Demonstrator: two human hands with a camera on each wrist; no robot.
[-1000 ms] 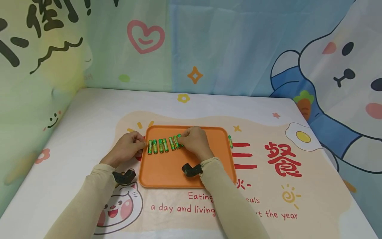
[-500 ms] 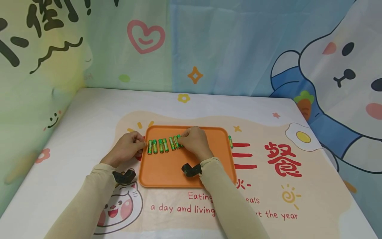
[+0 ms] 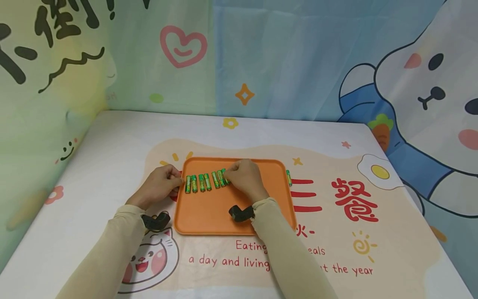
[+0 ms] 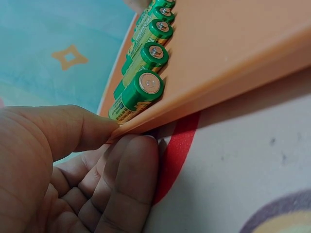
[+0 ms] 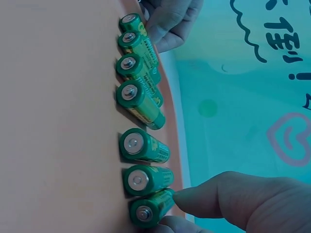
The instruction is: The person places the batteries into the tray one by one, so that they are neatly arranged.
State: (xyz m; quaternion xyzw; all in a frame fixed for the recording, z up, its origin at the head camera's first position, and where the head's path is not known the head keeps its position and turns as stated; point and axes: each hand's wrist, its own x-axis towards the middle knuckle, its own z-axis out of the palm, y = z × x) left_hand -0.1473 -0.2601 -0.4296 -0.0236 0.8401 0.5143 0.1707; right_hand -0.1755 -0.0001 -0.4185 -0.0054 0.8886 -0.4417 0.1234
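Observation:
Several green batteries lie side by side in an uneven row on an orange tray. At the tray's left edge my left hand pinches the rim, thumb above and fingers below, close to the leftmost battery. My right hand reaches over the tray and pinches the battery at the right end of the row between thumb and finger. In the head view the fingers partly cover that battery. The right wrist view shows gaps between some batteries, while those nearest the right hand lie close together.
One more green battery is just outside the tray's right edge. The table wears a printed cloth, and a patterned curtain hangs behind it. Each wrist carries a black camera, such as the right wrist's camera.

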